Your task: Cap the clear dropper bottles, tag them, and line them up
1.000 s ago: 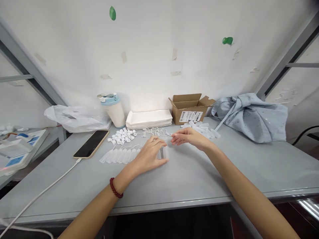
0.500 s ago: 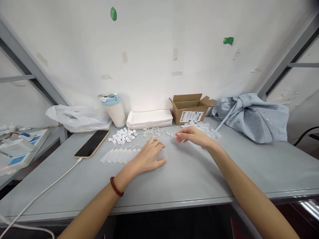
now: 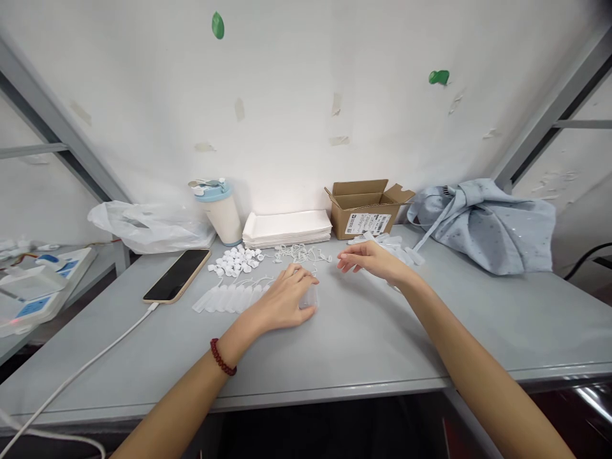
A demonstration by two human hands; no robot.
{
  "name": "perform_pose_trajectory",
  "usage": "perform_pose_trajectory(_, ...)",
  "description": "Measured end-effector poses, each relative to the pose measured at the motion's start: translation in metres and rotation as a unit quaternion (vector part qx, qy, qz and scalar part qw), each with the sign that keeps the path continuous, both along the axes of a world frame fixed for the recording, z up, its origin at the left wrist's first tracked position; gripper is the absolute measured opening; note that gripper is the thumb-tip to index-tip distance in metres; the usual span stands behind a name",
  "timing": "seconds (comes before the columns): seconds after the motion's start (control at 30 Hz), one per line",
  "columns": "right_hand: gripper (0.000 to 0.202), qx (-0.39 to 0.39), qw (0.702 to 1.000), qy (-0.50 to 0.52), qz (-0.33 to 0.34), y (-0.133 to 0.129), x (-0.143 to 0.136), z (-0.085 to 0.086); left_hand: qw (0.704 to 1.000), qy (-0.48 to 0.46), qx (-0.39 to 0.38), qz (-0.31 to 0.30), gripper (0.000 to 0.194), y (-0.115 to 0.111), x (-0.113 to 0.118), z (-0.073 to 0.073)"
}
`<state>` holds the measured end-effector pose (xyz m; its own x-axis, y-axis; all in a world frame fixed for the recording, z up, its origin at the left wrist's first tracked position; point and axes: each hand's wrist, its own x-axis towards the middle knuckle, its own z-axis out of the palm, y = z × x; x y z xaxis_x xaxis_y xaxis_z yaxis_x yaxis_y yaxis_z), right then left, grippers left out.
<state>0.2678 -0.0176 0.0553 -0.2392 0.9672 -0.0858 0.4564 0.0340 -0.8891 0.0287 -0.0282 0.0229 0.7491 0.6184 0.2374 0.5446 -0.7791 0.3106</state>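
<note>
My left hand (image 3: pixel 287 298) lies palm down over the right end of a row of small translucent plastic tubes (image 3: pixel 224 298), thumb apart from the fingers. A clear piece (image 3: pixel 312 297) shows between its thumb and forefinger; the palm hides the rest. Thin cords stick out from the far ends of the row. My right hand (image 3: pixel 366 260) hovers just over the table, fingers loosely bent, with nothing visible in them. Beside it are loose translucent tubes (image 3: pixel 396 247). Small white caps (image 3: pixel 236 261) and a tangle of white cords (image 3: pixel 301 254) lie beyond my left hand.
At the back stand a tumbler (image 3: pixel 224 217), a stack of white paper (image 3: pixel 287 228) and an open cardboard box (image 3: pixel 366 213). A grey-blue cloth bag (image 3: pixel 492 229) sits right. Left are a plastic bag (image 3: pixel 148 226), a charging phone (image 3: pixel 178 275) and its cable (image 3: pixel 95 354).
My left thumb and fingers have shifted very slightly over the clear piece. My right hand has hardly moved.
</note>
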Motion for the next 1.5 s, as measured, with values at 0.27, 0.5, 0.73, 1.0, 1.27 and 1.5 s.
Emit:
perform_pose_trajectory(0.27, 0.017, 0.038, 0.988, -0.149, 0.0, -0.001, 0.013, 0.006, 1.0, -0.004, -0.018, 0.001, 0.041, -0.001, 0.0, 0.004)
perform_pose_trajectory(0.5, 0.015, 0.01, 0.86, -0.503, -0.082, -0.013, 0.043, 0.015, 0.997, -0.064, -0.038, 0.022, 0.04, 0.001, -0.002, 0.01)
perform_pose_trajectory(0.73, 0.02, -0.041, 0.835, -0.546, -0.062, -0.006, 0.055, 0.004, 0.99, -0.112, -0.033, 0.076, 0.028, 0.01, -0.004, 0.008)
perform_pose_trajectory(1.0, 0.015, 0.0, 0.828, -0.558, -0.054, -0.01, 0.024, 0.003, 0.975, -0.142, -0.03, 0.166, 0.037, 0.034, -0.016, 0.003)
perform_pose_trajectory(1.27, 0.009, 0.062, 0.887, -0.456, 0.041, -0.017, -0.008, 0.003, 0.987, -0.083, -0.044, 0.134, 0.033, 0.047, -0.018, -0.005)
perform_pose_trajectory(1.5, 0.013, 0.076, 0.898, -0.43, 0.045, -0.01, -0.009, -0.011, 0.994, -0.037, 0.017, 0.106, 0.033, 0.051, -0.019, -0.012)
